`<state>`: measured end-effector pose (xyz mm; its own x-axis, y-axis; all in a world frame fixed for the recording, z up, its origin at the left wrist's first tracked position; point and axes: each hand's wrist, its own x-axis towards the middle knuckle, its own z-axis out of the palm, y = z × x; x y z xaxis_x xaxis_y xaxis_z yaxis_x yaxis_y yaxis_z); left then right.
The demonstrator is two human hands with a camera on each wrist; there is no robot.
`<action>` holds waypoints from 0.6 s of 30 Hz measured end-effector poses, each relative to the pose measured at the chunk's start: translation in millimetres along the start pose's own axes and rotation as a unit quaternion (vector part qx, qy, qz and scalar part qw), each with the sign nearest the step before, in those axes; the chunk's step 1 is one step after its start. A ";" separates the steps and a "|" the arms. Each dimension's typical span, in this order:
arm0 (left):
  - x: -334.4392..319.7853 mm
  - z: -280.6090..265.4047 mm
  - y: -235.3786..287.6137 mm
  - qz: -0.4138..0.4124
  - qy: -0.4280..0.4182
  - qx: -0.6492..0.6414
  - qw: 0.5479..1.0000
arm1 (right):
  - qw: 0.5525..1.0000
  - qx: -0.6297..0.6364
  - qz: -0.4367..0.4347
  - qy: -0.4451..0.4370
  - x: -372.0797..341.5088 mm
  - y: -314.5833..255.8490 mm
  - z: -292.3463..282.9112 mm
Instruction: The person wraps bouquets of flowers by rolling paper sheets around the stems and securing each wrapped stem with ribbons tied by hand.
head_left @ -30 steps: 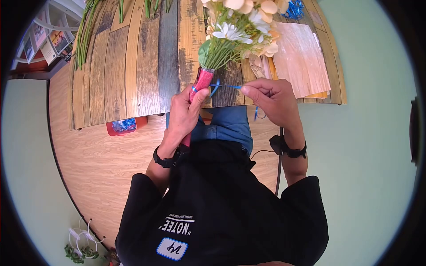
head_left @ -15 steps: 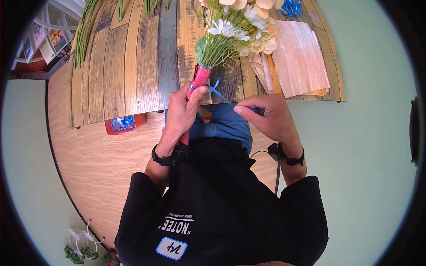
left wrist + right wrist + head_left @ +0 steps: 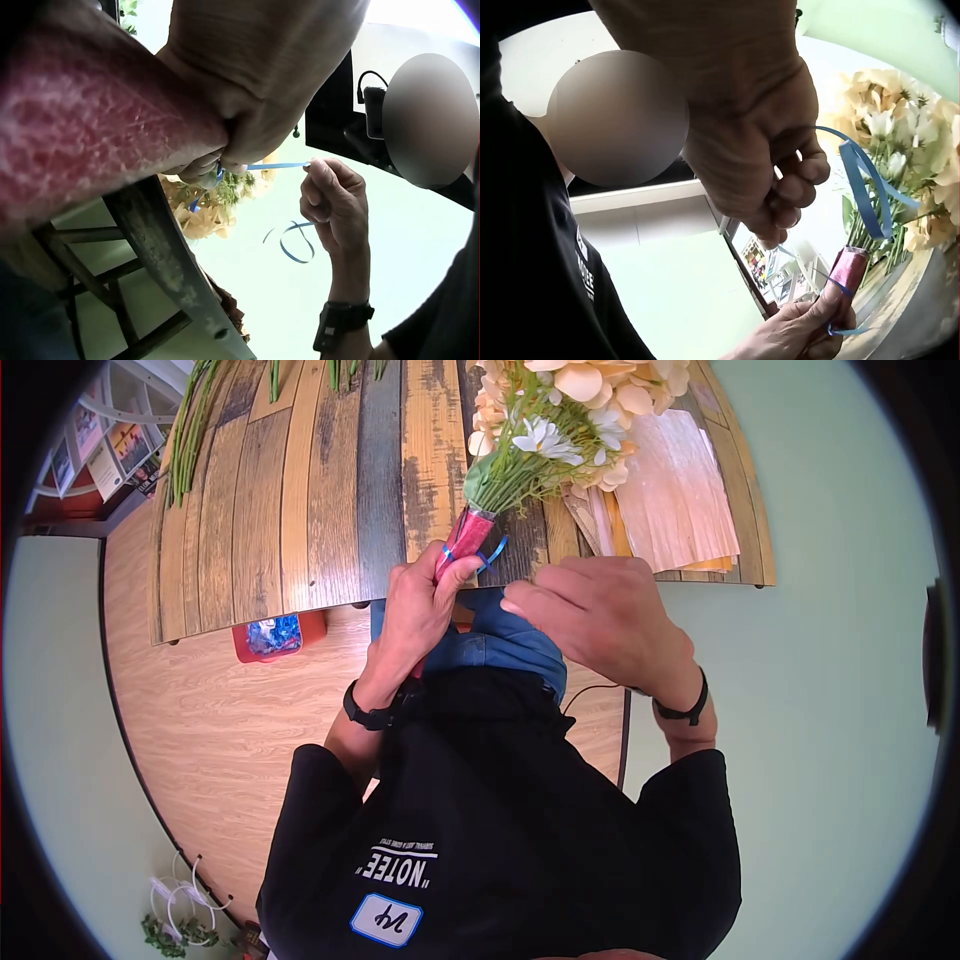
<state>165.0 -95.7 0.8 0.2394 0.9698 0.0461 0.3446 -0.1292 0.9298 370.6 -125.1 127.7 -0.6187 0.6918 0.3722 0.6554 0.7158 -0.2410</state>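
My left hand (image 3: 418, 600) grips the pink-red wrapped handle (image 3: 466, 538) of a bouquet (image 3: 545, 445) near the table's front edge. Peach blooms and white flowers fan out above the wrapping. A narrow blue ribbon (image 3: 494, 553) goes round the handle beside my left thumb. To the right, my right hand (image 3: 610, 615) pinches the ribbon's long end. Between the two hands a length of ribbon (image 3: 279, 166) runs straight in the left wrist view, and a loose tail (image 3: 297, 251) curls below the right hand. In the right wrist view a ribbon loop (image 3: 864, 195) hangs beside the fingers.
Pink sheets of wrapping paper (image 3: 680, 500) lie on the wooden table (image 3: 330, 510) at right. Green stems (image 3: 185, 445) lie at its far left. Below the front edge stands a red bin (image 3: 314, 628) holding blue shreds. A pale wall (image 3: 840, 660) rises at right.
My right hand first drew the ribbon down toward me, then lifted and turned with its back up. The bouquet has tilted slightly right in my left hand's steady grip.
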 end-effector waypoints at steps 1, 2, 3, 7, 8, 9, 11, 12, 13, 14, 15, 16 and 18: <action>-0.4 -0.2 1.8 0.000 0.000 -0.001 1.000 | 0.999 -0.030 -0.023 -0.018 3.4 0.3 -1.2; -0.6 -1.2 4.5 0.010 -0.002 0.012 1.000 | 0.997 -0.059 -0.046 -0.036 6.9 0.5 -2.7; -0.6 -1.7 6.0 0.020 -0.004 0.024 1.000 | 0.996 -0.060 -0.047 -0.037 11.2 0.4 -5.6; -1.9 -0.6 1.5 0.041 -0.013 0.037 0.998 | 0.987 -0.079 -0.097 -0.105 26.4 -1.2 -4.1; -2.1 0.3 -0.8 0.059 -0.019 0.028 0.998 | 0.983 -0.071 -0.116 -0.124 30.3 -1.7 -1.4; -2.3 1.4 -3.5 0.076 -0.025 0.018 0.997 | 0.983 -0.071 -0.117 -0.125 34.8 -2.2 1.3; -1.7 4.1 -13.8 0.115 -0.024 0.032 0.993 | 0.978 -0.079 -0.153 -0.117 43.7 -3.3 6.0; -1.8 4.6 -17.3 0.156 -0.022 0.046 0.986 | 0.978 -0.078 -0.153 -0.118 47.5 -2.9 6.6; -2.7 2.5 -14.1 0.155 -0.022 0.046 0.987 | 0.977 -0.087 -0.151 -0.123 51.6 -2.5 6.4; -3.2 -0.5 -7.9 0.139 -0.033 0.030 0.989 | 0.976 -0.097 -0.150 -0.128 55.9 -1.6 6.0; -4.4 -2.1 -4.6 0.123 -0.044 0.014 0.991 | 0.975 -0.096 -0.150 -0.130 60.6 0.1 5.3; -4.2 -0.5 -8.8 0.122 -0.044 0.013 0.991 | 0.974 -0.078 -0.151 -0.149 65.8 2.5 4.2; -0.9 4.5 -20.3 0.188 0.001 0.093 0.978 | 0.972 -0.061 -0.152 -0.169 74.9 4.3 1.9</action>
<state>161.8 -94.9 -19.7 0.3789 0.8473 0.3722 0.3925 -0.5113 0.7645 326.3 -69.9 152.9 -0.8848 0.4573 0.0895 0.4545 0.8893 -0.0510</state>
